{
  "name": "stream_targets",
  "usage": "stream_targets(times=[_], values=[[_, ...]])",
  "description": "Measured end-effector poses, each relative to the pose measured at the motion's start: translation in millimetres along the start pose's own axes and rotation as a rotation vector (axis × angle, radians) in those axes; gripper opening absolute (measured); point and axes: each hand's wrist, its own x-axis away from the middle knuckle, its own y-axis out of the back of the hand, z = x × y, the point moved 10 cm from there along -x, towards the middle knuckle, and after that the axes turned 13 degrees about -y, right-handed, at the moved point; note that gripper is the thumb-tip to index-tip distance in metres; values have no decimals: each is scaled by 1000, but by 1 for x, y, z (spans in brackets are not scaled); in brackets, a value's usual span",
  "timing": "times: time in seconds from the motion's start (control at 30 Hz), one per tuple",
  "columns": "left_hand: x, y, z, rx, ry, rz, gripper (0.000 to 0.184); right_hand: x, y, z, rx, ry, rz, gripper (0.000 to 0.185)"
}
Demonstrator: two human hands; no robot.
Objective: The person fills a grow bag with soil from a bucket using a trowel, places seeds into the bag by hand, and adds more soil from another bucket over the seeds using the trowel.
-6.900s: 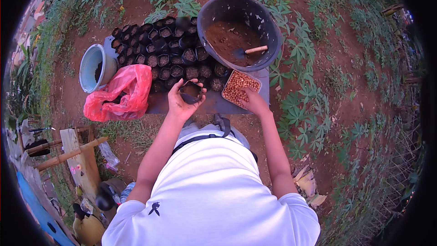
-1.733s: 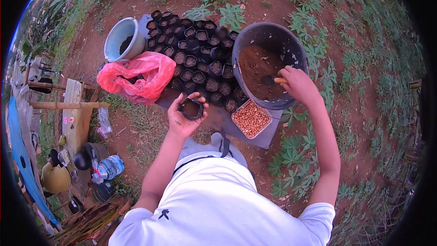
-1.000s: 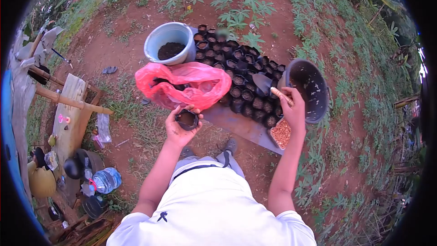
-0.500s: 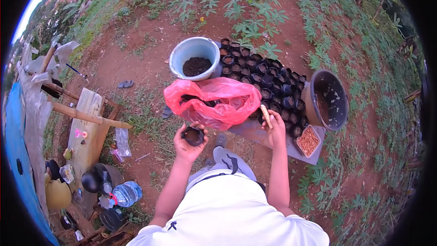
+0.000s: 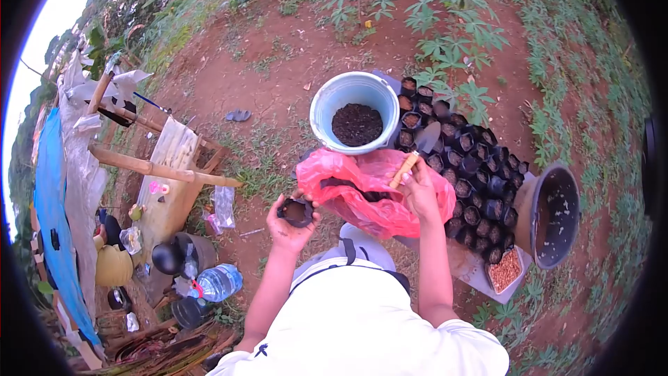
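Note:
My left hand is closed around a small black plastic seedling bag, held with its mouth upward; the inside looks brown. In my right hand is a trowel by its light wooden handle, the metal blade pointing away toward the bucket. Just beyond both hands lies a crumpled red plastic bag with dark pieces inside. Behind it stands a light blue bucket with dark soil at its bottom.
Rows of filled black seedling bags stand on a board to the right. Near them are a dark bucket lying tilted and a tray of brown pellets. On the left are a wooden bench, a bamboo pole and a water bottle.
My view has swung left, so things appear farther right. The right hand has turned the trowel toward the blue bucket, and its blade now shows. The left hand still holds the seedling bag.

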Motion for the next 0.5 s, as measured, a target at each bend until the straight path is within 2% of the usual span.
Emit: stream_targets(times=[0.13, 0.2, 0.37, 0.4, 0.47, 0.5], values=[[-40, -24, -5, -2, -11, -17, 44, -40, -27, 8, 8, 43, 104, 37], [-56, -33, -4, -31, -41, -39, 44, -55, -26, 7, 9, 21, 82, 35], [-83, -59, 6, -26, 10, 9, 45, -75, -17, 16, 443, 95, -39, 33], [-89, -61, 8, -31, 23, 6, 46, -79, -23, 24, 593, 97, -70, 34], [-100, -63, 7, -27, 13, 4, 46, -83, -29, 40, 662, 69, -98, 39], [-104, -64, 7, -31, 14, -1, 46, -85, -36, 53, 804, 128, -126, 40]])
